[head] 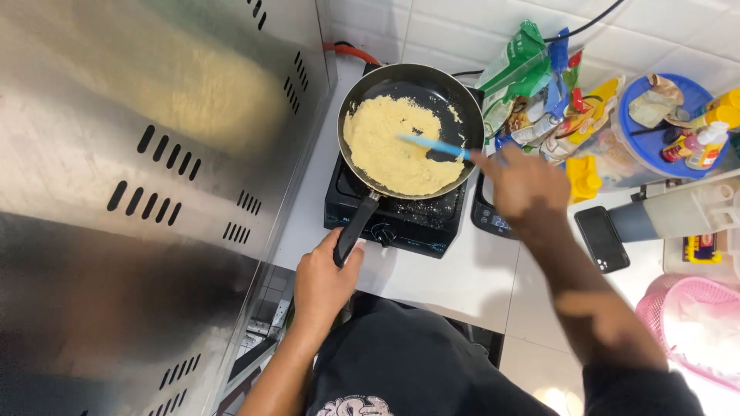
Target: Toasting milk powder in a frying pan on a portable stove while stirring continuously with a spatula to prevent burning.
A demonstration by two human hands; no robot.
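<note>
Stood at a white counter [432, 285] against a white tiled wall [478, 23], with a big perforated steel panel [131, 154] filling the left side. Left hand [324, 281] wrapped firmly round the black handle [354, 231] of the pan [412, 127], near the counter's front edge. Right hand [524, 185] closed on the end of a blue spatula [432, 146], blurred, blade down in the pan's right half. Pan sat on a black single-burner stove [401, 216] at the counter's left end, close to the back wall, holding yellow crumbly mash [385, 146] spread over the left and middle of its dark bottom. Crumbs scattered on the stove top under the pan's front rim. A small scale [493, 219] just right of the stove, partly hidden by the right hand. A black phone [601, 239] lay flat further right. Crowded packets [532, 77] along the back edge, beside a yellow lid [583, 179] and a blue-lidded tub [655, 131] with small bottles [705, 142] on it. A pink basket [694, 323] at the right edge, low down. Black cable [586, 27] ran up the wall.
</note>
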